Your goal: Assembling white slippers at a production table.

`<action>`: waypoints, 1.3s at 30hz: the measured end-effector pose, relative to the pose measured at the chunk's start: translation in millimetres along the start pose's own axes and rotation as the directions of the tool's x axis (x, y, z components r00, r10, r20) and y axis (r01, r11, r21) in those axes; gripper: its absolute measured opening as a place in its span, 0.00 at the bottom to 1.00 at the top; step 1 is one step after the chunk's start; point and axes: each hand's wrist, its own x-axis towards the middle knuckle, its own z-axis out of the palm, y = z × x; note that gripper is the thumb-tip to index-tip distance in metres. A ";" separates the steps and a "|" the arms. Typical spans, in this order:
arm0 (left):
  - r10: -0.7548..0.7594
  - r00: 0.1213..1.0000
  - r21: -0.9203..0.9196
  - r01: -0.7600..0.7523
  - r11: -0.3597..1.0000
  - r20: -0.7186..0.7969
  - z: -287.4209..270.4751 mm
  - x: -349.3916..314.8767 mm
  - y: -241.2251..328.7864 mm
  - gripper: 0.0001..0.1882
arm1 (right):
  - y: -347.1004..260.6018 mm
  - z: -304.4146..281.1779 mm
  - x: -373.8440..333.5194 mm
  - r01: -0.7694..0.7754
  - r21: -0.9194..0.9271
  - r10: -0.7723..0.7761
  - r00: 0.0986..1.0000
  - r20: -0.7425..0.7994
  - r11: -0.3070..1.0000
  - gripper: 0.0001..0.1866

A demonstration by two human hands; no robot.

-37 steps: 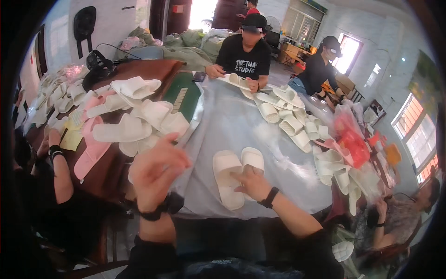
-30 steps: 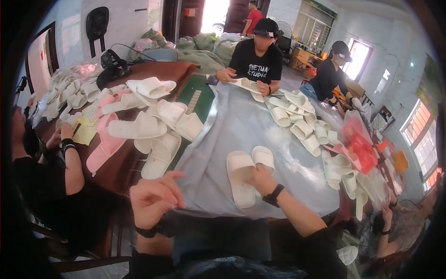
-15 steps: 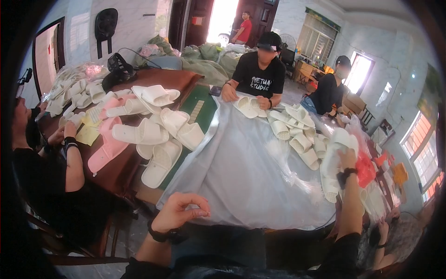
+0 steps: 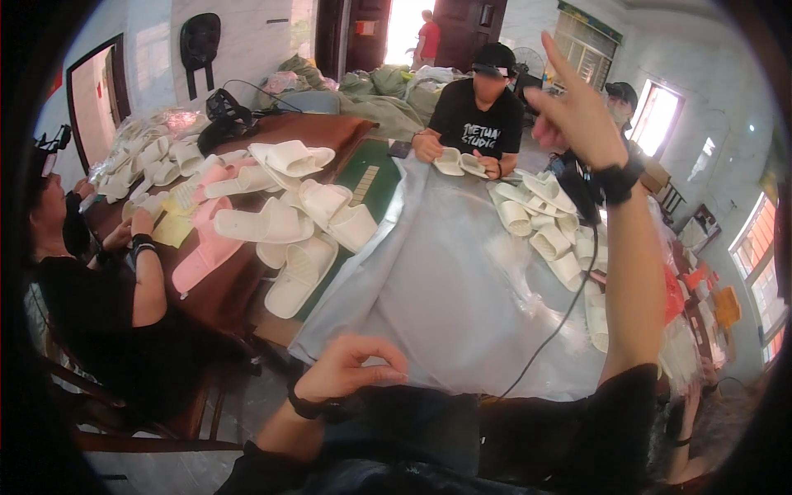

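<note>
My right hand (image 4: pixel 582 124) is raised high above the right side of the table, index finger stretched out and nothing held. A black band sits on its wrist, and a dark cable hangs from there toward the near table edge. My left hand (image 4: pixel 355 370) hovers at the near edge, fingers curled round and the thumb closed toward them, with nothing visible in the grip. Beyond it lies a grey cloth (image 4: pixel 429 289) over the table. A pile of white slippers (image 4: pixel 544 219) is at the right; more white slippers (image 4: pixel 301 272) and a pink slipper (image 4: pixel 206 243) lie at the left.
Across the table, a person in black (image 4: pixel 474 115) holds a pair of white slippers (image 4: pixel 459 162). Another person (image 4: pixel 91 289) works at the brown-topped table on the left, by a yellow paper (image 4: pixel 173 231). A red plastic bag (image 4: pixel 674 295) lies at the right. Sacks (image 4: pixel 388 82) are heaped behind.
My right hand has let go of the white slippers at the right and risen above the table. The left hand stays curled near the edge. The person opposite has parted their two slippers.
</note>
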 end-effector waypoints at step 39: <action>0.250 0.659 0.537 0.276 0.797 -0.710 -319.4 65.3 -63.4 0.17 | 96.5 140.7 -297.1 -0.609 0.621 0.450 0.790 0.417 0.494 0.11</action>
